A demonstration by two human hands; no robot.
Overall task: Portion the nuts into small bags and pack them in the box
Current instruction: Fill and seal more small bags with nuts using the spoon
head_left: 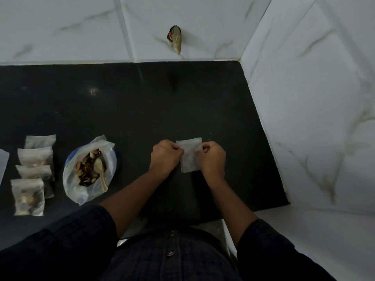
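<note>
Nuts (87, 170) lie in an open plastic bag (89, 169) well off to the left of both sets of fingers, with a small spoon (101, 173) resting among them. On the dark surface (142, 102), the left hand (165, 157) and right hand (212, 159) each pinch one side edge of an empty small bag (189, 156) between curled fingers. It lies between the two hands, its long axis running away from the person. The coming scoop probably turns on that gap: the nuts sit nearer the left hand, so reaching them means crossing leftward from the pinched bag. Four filled small bags (33, 173) overlap in a row farther left again (contents are hard to make out). A pale object (3, 165) is cut off at the left border; no box is identifiable. Whether the bag's mouth is open cannot be told.
</note>
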